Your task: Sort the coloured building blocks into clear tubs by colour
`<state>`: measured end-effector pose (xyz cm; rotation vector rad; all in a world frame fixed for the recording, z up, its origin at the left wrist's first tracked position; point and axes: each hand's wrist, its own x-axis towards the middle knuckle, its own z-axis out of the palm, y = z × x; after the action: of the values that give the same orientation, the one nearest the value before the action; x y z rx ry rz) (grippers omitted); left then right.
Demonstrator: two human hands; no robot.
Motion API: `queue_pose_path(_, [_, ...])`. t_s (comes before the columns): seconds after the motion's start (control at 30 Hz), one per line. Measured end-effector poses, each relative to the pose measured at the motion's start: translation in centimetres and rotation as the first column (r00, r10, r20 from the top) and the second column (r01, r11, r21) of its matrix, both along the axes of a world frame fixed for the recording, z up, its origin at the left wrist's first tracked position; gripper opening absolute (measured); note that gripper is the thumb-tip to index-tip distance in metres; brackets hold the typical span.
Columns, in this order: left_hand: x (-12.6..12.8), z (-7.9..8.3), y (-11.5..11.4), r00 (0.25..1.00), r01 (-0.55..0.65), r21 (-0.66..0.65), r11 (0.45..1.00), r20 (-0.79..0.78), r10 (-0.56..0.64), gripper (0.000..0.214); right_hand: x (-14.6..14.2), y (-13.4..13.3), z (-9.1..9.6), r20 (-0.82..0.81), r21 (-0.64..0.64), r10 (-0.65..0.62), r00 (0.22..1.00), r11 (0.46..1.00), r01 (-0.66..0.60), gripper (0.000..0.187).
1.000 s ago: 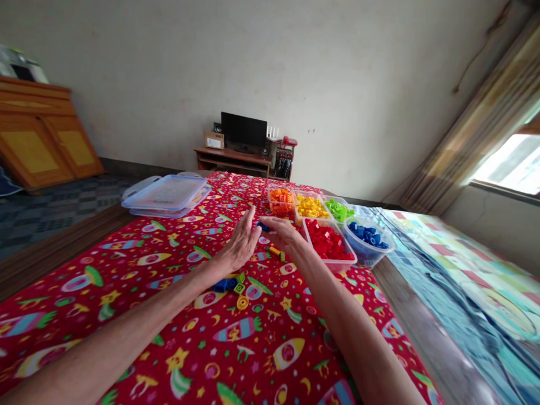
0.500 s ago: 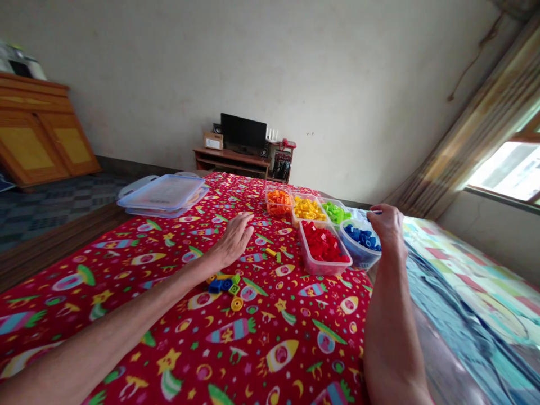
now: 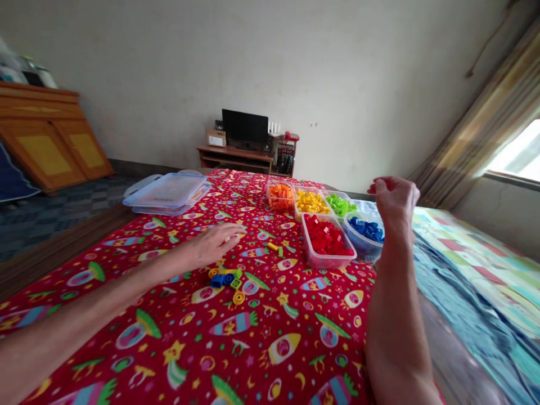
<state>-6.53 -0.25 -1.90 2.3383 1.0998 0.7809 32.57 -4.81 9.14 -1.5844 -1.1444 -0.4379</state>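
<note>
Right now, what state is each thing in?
Left bare hand, loosely open
Right bare hand, curled, contents unclear
Rectangular clear plastic tub of red bricks, uncovered
Round clear plastic tub of blue bricks, uncovered
Blue, yellow and green plastic pieces, clustered
Flat translucent plastic lids, stacked
Black rectangular monitor, dark
Brown wooden cabinet, doors shut

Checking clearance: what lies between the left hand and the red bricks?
In the head view, a small yellow piece and green piece lie on the cloth.
</note>
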Motion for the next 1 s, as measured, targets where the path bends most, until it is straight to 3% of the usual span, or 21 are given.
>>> queue_pose_path(0.13, [-3.1,-2.3,-3.6,0.996,-0.009,-0.084,0.996,-0.088,0.001,0.056,-0.8,0.2,0.1,0.005,0.015,0.058,0.998,0.998,-0.058,0.023])
queue_pose_path(0.23, [-4.0,-4.5,-6.4,0.992,-0.066,-0.148,0.987,-0.117,0.048,0.068,-1.5,0.3,0.2,0.002,0.009,0.098,0.995,0.995,-0.098,0.022])
queue_pose_path(0.4, [-0.9,-6.6,-8.2,0.976,0.007,0.016,1.0,-0.216,-0.003,0.082,-2.6,0.4,0.2,0.028,-0.045,0.139,0.99,0.989,-0.138,0.022])
queue_pose_path(0.53, [3.6,-6.3,-6.8,0.987,0.022,0.074,0.997,-0.162,-0.01,0.077,-3.3,0.8,-0.1,0.069,-0.053,0.17,0.983,0.985,-0.166,0.024])
queue_pose_path(0.73, [8.8,-5.5,-2.1,1.0,0.002,0.079,0.997,0.019,-0.004,0.067,-4.7,1.0,-0.2,0.097,-0.095,0.228,0.969,0.971,-0.219,0.026])
queue_pose_path(0.9, [9.8,-4.8,1.4,0.963,-0.055,0.014,0.998,0.266,0.05,0.053,-6.8,0.8,-0.2,0.136,-0.178,0.269,0.954,0.953,-0.244,0.025])
queue_pose_path(1.0, [8.7,-4.3,2.7,0.942,-0.032,-0.082,0.996,0.331,0.057,0.042,-8.6,1.0,-0.6,0.175,-0.288,0.38,0.908,0.902,-0.321,0.024])
